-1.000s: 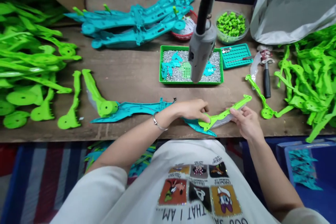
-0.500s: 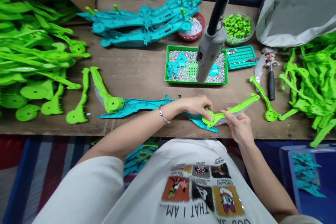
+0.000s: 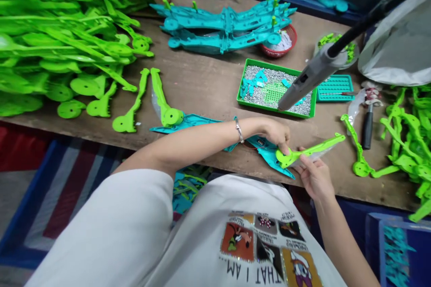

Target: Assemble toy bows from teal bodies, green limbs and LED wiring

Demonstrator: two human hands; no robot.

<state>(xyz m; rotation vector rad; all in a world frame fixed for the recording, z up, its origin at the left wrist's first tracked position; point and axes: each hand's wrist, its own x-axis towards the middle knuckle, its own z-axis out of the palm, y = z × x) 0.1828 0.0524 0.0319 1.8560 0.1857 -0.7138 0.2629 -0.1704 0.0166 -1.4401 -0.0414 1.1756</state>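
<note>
My right hand (image 3: 316, 175) pinches a bright green plastic arm (image 3: 318, 146) with a clear, see-through strip along its lower side. Its round end sits over the right tip of a long turquoise plastic part (image 3: 274, 161) lying along the table's front edge. Bent over that round end, my left hand (image 3: 274, 132) has its fingers closed on it; some fingertips are hidden. My left forearm covers the middle of the turquoise part. At its left end, a second green arm (image 3: 164, 101) is seated by its round hub.
A grey electric screwdriver (image 3: 305, 76) hangs above a green tray (image 3: 243, 81) of screws. Beyond stand turquoise assemblies (image 3: 198, 22) and a red basket (image 3: 293, 40). Green parts pile up at left (image 3: 67, 49) and right (image 3: 407, 139). A black-handled hammer (image 3: 367, 130) lies at right.
The view has swung, so the table sits more tilted. Both hands stay at the same green arm, and its round end remains over the turquoise part's tip.
</note>
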